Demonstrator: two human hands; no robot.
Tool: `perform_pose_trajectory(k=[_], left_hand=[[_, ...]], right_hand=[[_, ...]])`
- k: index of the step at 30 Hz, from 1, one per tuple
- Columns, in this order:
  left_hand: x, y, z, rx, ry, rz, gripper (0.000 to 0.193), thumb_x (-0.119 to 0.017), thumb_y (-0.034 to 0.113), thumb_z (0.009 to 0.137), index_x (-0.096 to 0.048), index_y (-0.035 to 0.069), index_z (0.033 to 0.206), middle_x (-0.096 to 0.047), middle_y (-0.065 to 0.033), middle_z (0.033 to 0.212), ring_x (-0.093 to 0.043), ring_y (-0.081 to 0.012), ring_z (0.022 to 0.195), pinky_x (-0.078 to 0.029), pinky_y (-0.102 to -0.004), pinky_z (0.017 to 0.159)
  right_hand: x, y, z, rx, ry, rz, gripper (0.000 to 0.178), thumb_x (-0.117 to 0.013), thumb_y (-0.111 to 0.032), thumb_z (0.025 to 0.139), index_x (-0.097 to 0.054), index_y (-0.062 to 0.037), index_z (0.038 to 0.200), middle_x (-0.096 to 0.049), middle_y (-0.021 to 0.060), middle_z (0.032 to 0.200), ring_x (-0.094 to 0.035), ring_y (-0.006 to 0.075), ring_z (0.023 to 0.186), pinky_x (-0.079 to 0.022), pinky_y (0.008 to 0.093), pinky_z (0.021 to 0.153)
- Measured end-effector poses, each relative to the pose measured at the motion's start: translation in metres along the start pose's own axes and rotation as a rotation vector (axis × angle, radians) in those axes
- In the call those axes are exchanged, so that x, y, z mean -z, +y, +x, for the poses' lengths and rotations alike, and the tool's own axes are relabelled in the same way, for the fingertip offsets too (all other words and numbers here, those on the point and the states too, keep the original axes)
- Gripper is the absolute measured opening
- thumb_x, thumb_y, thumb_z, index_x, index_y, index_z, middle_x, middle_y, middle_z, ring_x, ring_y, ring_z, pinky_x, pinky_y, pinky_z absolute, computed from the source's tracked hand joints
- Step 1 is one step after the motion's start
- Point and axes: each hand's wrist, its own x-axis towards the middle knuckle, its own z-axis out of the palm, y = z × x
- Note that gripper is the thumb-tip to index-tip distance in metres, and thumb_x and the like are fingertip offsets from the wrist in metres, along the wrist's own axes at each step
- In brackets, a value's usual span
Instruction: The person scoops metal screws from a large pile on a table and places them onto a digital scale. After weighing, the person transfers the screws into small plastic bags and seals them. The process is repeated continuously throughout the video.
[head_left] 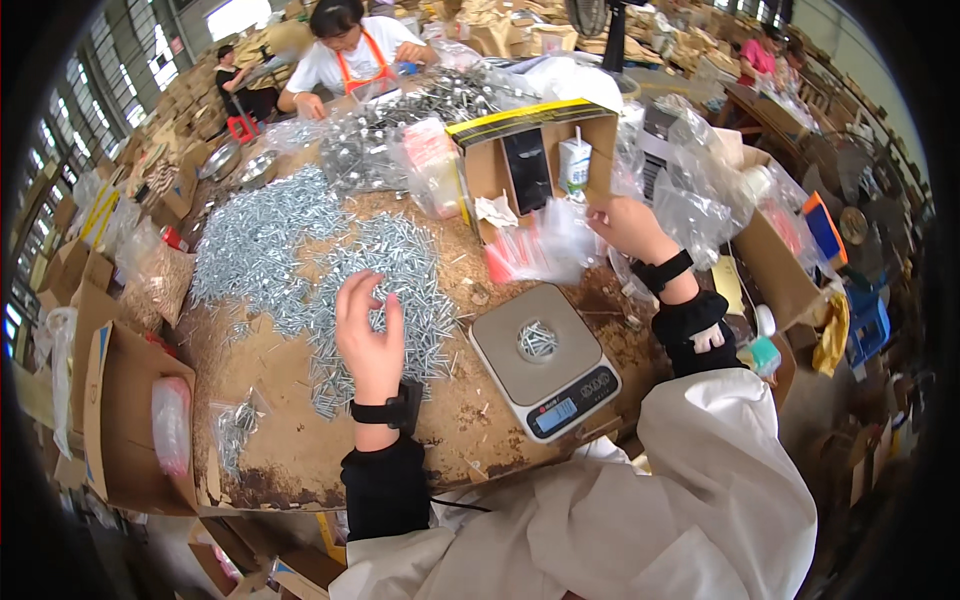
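My left hand [370, 335] is over the near side of a heap of small silvery screws [400, 262], thumb and fingers apart, with nothing visible in it. To its right a digital scale [503, 340] bears a small round clear dish [538, 341] with screws inside. At the right, beyond the scale, my right hand [634, 230] has its fingers closed at the edge of a stack of clear plastic bags [545, 245] with red print. Its fingertips appear to pinch one bag, though they are partly hidden. A filled small bag of screws [238, 430] lies at the table's near left.
An open carton [485, 168] behind the bags holds a dark phone-like slab and a white drink carton. Another cardboard box [135, 420] stands at the left edge, with a filled bag in it. Across the table a person [350, 55] works beside bagged metal parts [375, 140].
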Motion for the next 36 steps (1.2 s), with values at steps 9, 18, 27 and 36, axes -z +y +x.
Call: perform_pose_trajectory(k=[9,18,27,36], left_hand=[[0.02,0.003,0.002,0.161,-0.009,0.013,0.023,-0.068,0.004,0.087,-0.066,0.009,0.109,-0.056,-0.006,0.122,-0.057,-0.014,0.084,-0.043,-0.0298,0.066],[0.008,0.028,-0.001,-0.076,-0.194,-0.071,0.013,-0.068,-0.001,0.084,-0.069,0.003,0.096,-0.062,-0.0106,0.11,-0.063,-0.0254,0.095,-0.05,-0.0335,0.077],[0.009,0.035,-0.001,-0.112,-0.252,-0.096,0.014,-0.071,-0.001,0.081,-0.069,0.002,0.095,-0.065,-0.0107,0.101,-0.064,-0.0274,0.089,-0.051,-0.0354,0.078],[0.002,0.08,-0.036,-0.331,-0.445,-0.26,0.072,-0.095,0.042,0.056,-0.067,0.003,0.11,-0.067,-0.0153,0.11,-0.066,-0.0328,0.093,-0.054,-0.0406,0.078]], right_hand=[[-0.083,0.014,-0.008,0.242,0.067,-0.128,0.018,-0.065,-0.013,0.077,-0.074,-0.0106,0.093,-0.068,0.0164,0.095,-0.068,0.0325,0.084,-0.054,0.0449,0.076],[-0.071,0.011,-0.006,0.115,0.003,-0.124,0.004,-0.069,-0.014,0.071,-0.07,-0.0105,0.071,-0.066,0.0102,0.078,-0.067,0.0307,0.076,-0.054,0.0434,0.068],[-0.042,-0.005,0.002,0.173,0.173,-0.048,0.006,-0.072,-0.012,0.076,-0.069,-0.0087,0.073,-0.064,0.0089,0.076,-0.066,0.0282,0.072,-0.053,0.0406,0.064],[0.047,-0.162,-0.063,0.581,0.411,0.421,0.012,-0.075,-0.016,0.08,-0.065,-0.0111,0.076,-0.054,0.0017,0.068,-0.056,0.0222,0.057,-0.043,0.0339,0.054]])
